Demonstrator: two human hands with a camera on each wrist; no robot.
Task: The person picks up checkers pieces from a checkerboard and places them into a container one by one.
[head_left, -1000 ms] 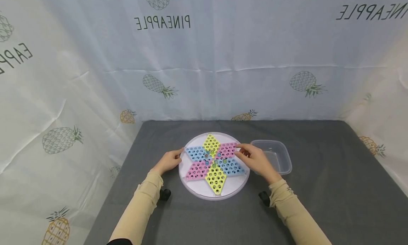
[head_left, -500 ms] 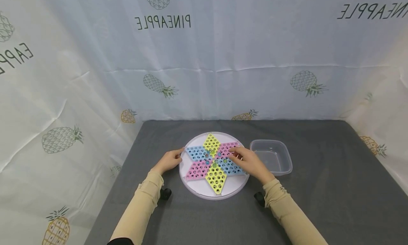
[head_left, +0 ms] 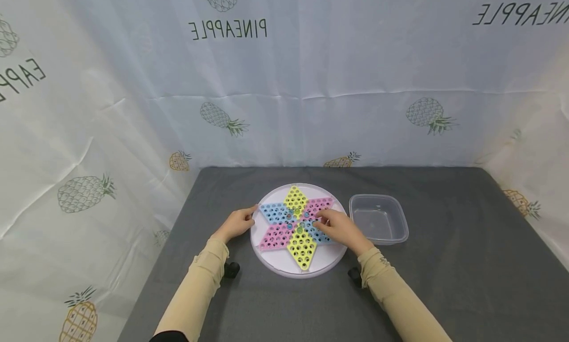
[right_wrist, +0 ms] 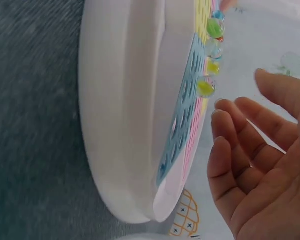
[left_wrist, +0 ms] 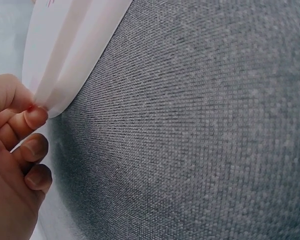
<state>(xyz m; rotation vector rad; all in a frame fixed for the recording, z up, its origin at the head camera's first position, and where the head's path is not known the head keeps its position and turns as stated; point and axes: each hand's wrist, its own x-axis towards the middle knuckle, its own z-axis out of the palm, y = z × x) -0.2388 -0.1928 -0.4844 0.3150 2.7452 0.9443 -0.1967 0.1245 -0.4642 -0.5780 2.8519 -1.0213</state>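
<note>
A round white Chinese checkers board [head_left: 272, 261], with a star of yellow, pink and blue, lies on the dark grey table. Several glass marbles [head_left: 290, 226] sit near its centre. My left hand [head_left: 237, 223] pinches the board's left rim, and the left wrist view shows thumb and index finger against the white edge [left_wrist: 65, 60]. Over the board's right side hovers my right hand [head_left: 342, 229]. In the right wrist view its fingers [right_wrist: 225, 160] are loosely bent, the thumb is apart, and nothing lies between them. A green-yellow marble [right_wrist: 206, 88] is close to the fingertips.
To the right of the board stands a clear plastic container [head_left: 380, 224], close to my right hand. The table's dark cloth [head_left: 462, 243] extends to the right. A pineapple-print curtain [head_left: 284, 134] hangs behind the table and along both sides.
My right hand has moved left and slightly towards me, from the pink section at the board's right edge to over the blue section. My left hand has stayed at the rim.
</note>
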